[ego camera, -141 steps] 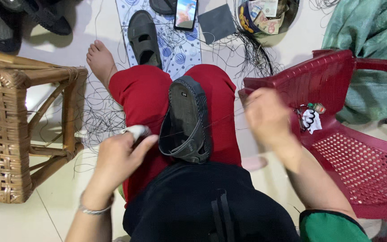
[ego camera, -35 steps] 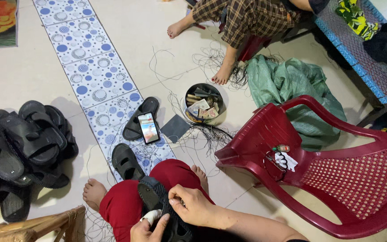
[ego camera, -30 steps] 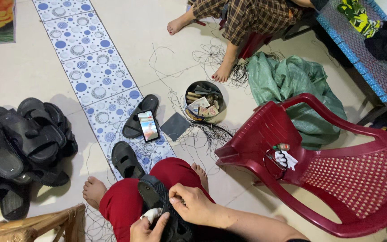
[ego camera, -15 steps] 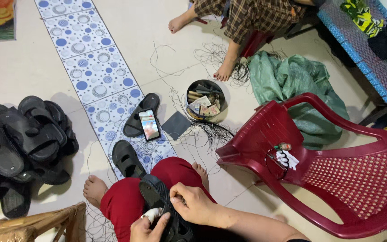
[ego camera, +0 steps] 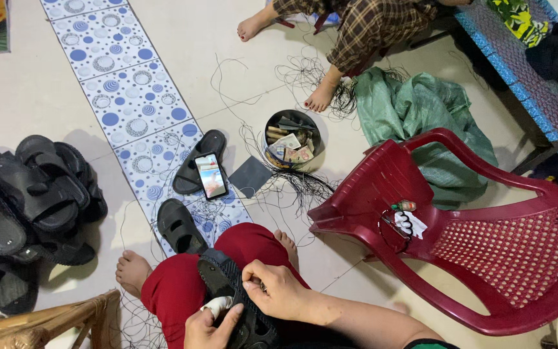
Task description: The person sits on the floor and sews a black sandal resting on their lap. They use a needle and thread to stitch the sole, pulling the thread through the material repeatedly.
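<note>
The sandal (ego camera: 227,291) on the lap was black, against red trousers (ego camera: 182,291); a white wrap (ego camera: 217,305) covered one finger of the left hand (ego camera: 211,326). Beside them lay a heap of sandals (ego camera: 27,207) — all black — on a pale cream floor (ego camera: 27,90). A tile strip (ego camera: 130,97) ran white with blue dots and rings. The plastic chair (ego camera: 473,232) was dark red, the crumpled cloth (ego camera: 421,116) behind it green. The other person's garment (ego camera: 369,26) was a brown-and-cream check — the bench (ego camera: 518,71) blue-patterned.
</note>
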